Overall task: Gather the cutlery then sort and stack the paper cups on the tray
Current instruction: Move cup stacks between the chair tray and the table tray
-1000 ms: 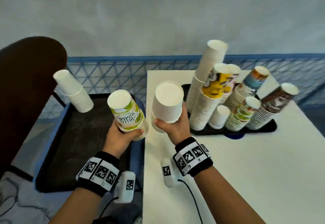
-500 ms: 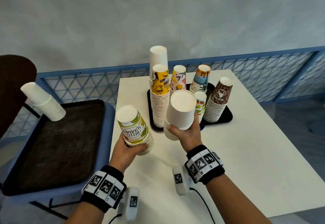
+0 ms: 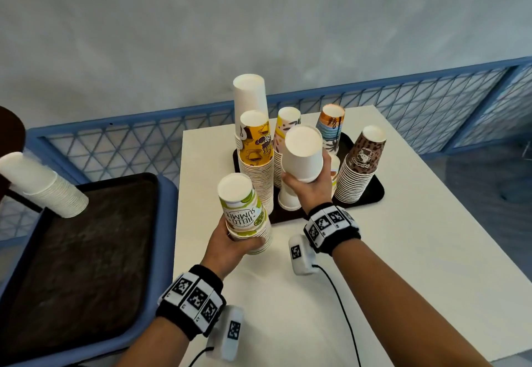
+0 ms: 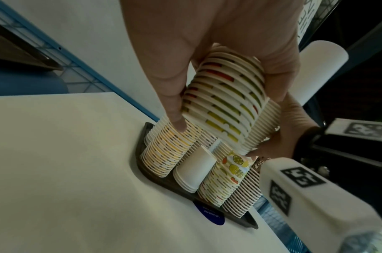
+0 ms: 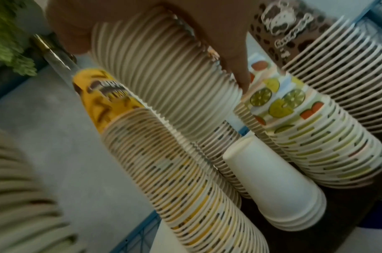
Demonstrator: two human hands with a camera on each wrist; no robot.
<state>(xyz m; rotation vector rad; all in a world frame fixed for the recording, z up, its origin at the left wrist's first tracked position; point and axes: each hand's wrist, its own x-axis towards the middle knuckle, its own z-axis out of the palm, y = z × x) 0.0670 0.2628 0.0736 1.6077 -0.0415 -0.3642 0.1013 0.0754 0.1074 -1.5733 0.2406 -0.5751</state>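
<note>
My left hand (image 3: 230,247) grips a short upside-down stack of green "Hello Summer" cups (image 3: 244,214) above the white table, seen close in the left wrist view as the green-striped stack (image 4: 226,95). My right hand (image 3: 309,185) grips a plain white cup stack (image 3: 302,155) over the small black tray (image 3: 371,194). On that tray stand several upturned stacks: a tall white one (image 3: 250,93), a yellow one (image 3: 256,162), a brown one (image 3: 359,168), a fruit-print one (image 5: 311,130) and a short white one (image 5: 278,186).
The white table (image 3: 388,266) has bare room at front and right. A large dark tray (image 3: 74,254) sits on a blue stand to the left, with a white cup stack (image 3: 43,186) at its far corner. A blue mesh railing (image 3: 417,99) runs behind.
The view has swung right and down. Both hands carried their stacks from over the large dark tray to the table; the right stack now hangs over the small tray.
</note>
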